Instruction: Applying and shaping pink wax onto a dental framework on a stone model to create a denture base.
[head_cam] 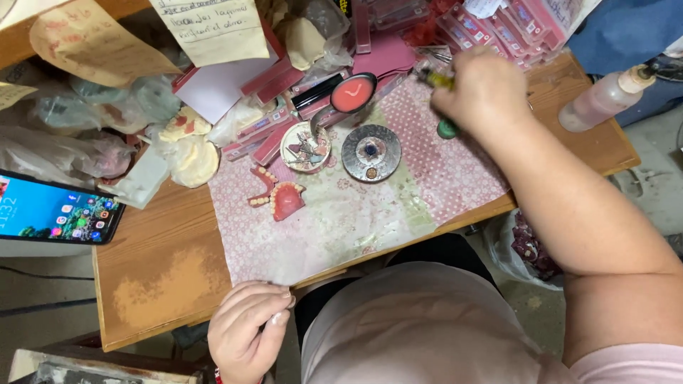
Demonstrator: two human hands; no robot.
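- Hands apart at a cluttered dental bench: my right hand point(486, 89) reaches across the patterned cloth point(341, 213), fingers curled shut around a thin yellow-handled tool point(435, 78) whose tip pokes out on the thumb side; my left hand point(249, 331) rests at the near edge of the wooden surface point(153, 277), loosely curled, holding nothing that I can see.
- Slim and stiff, the tool looks light; I judge a pencil-style pinch near the tip steadies it best; how much of the shaft lies inside my fist I cannot tell.
- A small green knob point(447, 129) shows just under the right hand; whether it belongs to the tool is unclear.
- Pink denture with a row of teeth point(279, 195) lies on the cloth, well apart from both hands; it looks brittle, best lifted by the thick pink base, not the teeth.
- Round metal disc point(371, 152) and a small tin of bits point(305, 147) sit side by side behind it; a red-lined dish point(353, 93) stands beyond.
- Phone point(53, 213) lies lit at the far left; a squeeze bottle point(605, 99) lies at the right.
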